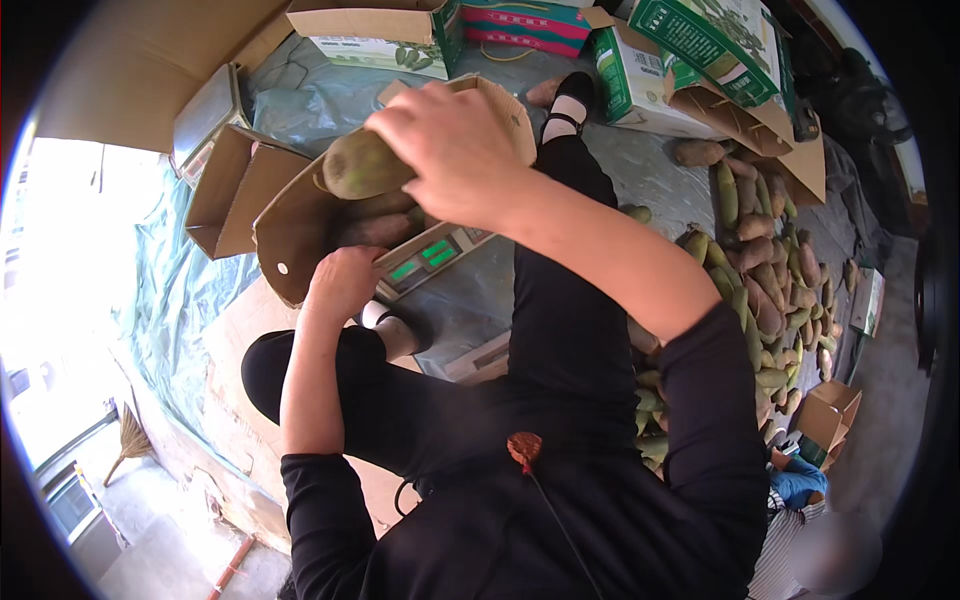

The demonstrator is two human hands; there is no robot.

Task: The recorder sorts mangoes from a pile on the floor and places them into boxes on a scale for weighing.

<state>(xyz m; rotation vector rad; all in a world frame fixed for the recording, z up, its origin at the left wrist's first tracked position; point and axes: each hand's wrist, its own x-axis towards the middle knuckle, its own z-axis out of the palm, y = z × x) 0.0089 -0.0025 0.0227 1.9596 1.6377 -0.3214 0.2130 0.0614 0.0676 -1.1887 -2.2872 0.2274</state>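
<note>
My right hand is closed over a thick green radish above an open cardboard box. Inside the box lie several reddish-brown roots, partly hidden by my arm and hand. At the near rim of the box, my left hand has its fingers curled over the edge; the fingertips are partly hidden. Beside that hand, a scale display with lit green readouts shows against the box.
A large pile of green and brown roots spreads along my right. Printed cartons stand at the far side, with more green-and-white boxes at far right. Another empty-looking carton adjoins the box. A person's blue sleeve shows lower right.
</note>
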